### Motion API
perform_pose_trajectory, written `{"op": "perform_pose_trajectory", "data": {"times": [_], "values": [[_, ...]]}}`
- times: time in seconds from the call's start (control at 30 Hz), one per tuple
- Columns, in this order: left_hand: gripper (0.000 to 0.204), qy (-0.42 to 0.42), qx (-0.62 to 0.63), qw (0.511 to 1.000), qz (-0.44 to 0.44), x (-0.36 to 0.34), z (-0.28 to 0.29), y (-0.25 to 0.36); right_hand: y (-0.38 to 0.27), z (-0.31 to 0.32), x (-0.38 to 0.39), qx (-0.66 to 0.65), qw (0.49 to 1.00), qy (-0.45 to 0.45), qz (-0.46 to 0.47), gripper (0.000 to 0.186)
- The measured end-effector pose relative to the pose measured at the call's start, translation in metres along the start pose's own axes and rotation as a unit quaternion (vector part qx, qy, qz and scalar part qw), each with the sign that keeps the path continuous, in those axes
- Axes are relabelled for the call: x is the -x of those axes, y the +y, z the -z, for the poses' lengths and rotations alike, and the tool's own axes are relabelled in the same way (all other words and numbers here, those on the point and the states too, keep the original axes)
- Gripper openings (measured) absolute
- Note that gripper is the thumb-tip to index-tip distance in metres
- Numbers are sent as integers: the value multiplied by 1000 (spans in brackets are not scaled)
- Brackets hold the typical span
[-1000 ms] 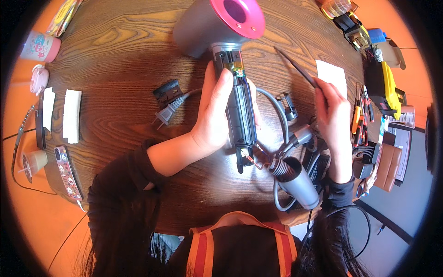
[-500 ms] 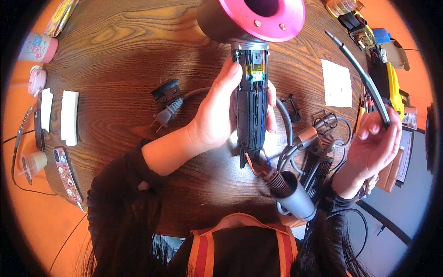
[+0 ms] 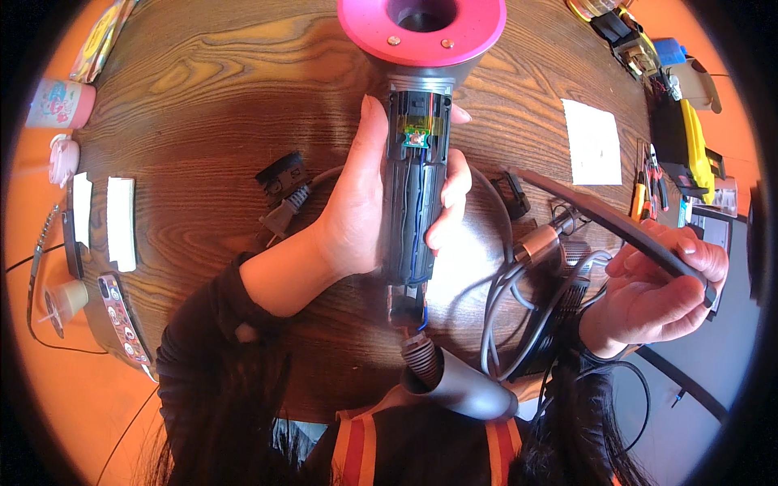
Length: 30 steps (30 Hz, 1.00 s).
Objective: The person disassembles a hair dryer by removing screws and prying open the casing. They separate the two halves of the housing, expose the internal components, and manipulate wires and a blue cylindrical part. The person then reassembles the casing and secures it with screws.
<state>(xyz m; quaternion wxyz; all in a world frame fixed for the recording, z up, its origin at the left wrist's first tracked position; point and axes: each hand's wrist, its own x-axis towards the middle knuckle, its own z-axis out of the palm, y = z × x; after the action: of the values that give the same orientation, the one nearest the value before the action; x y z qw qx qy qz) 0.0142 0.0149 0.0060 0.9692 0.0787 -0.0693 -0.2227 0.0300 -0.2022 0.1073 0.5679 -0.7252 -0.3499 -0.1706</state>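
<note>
In the middle, my left hand [image 3: 361,206] is wrapped round the opened handle of a hair dryer [image 3: 417,202]. The dryer's round head faces up with a pink ring [image 3: 478,40]. A small green circuit board [image 3: 416,138], black inner parts and a thin blue wire show along the handle. Below hangs a grey tubular handle cover [image 3: 466,389] with a ribbed cable sleeve [image 3: 420,360] coming out of its mouth. To the right, my right hand [image 3: 656,300] grips a long slim black tool [image 3: 624,223], its narrow end toward the dryer. The tool's exact kind is unclear.
The plug [image 3: 284,215] and a black clip-like part [image 3: 279,174] lie left of the dryer. Grey cable [image 3: 490,324] loops on the right. A white paper [image 3: 592,142], screwdrivers [image 3: 644,190] and a yellow-black case [image 3: 693,154] sit farther right. A phone [image 3: 123,320] rests at left.
The dryer has shifted left and turned more upright, its cover swinging left and down. My right hand has lowered, and the black tool has tipped toward the dryer.
</note>
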Motion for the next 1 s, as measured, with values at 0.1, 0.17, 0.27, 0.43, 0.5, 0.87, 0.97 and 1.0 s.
{"op": "perform_pose_trajectory", "data": {"times": [0.1, 0.17, 0.27, 0.43, 0.5, 0.87, 0.97, 1.0], "values": [[51, -10, -55, 998, 5, 1, -2, 0, -2, 0, -4, 38, 999, 4, 36, 33], [44, -5, -141, 990, 6, 4, -5, 0, -3, -1, -5, 28, 999, -27, 33, 32], [55, 29, -188, 982, 2, 8, -9, -4, -6, -4, -8, 31, 998, -40, 43, 32], [61, 43, -261, 964, 31, 10, -13, -9, -14, -8, -14, -11, 995, -87, 51, 31], [59, 59, -276, 959, 20, 9, -13, -10, -16, -12, -15, 35, 993, -104, 46, 32], [54, 85, -364, 927, 6, 7, -12, -13, -26, -28, -15, 212, 970, -103, 62, 30], [49, 105, -390, 915, -7, 7, -10, -15, -34, -29, -17, 263, 959, -105, 1, 22], [47, 115, -402, 908, -9, 7, -10, -16, -36, -29, -17, 295, 951, -92, -25, 18]]}}
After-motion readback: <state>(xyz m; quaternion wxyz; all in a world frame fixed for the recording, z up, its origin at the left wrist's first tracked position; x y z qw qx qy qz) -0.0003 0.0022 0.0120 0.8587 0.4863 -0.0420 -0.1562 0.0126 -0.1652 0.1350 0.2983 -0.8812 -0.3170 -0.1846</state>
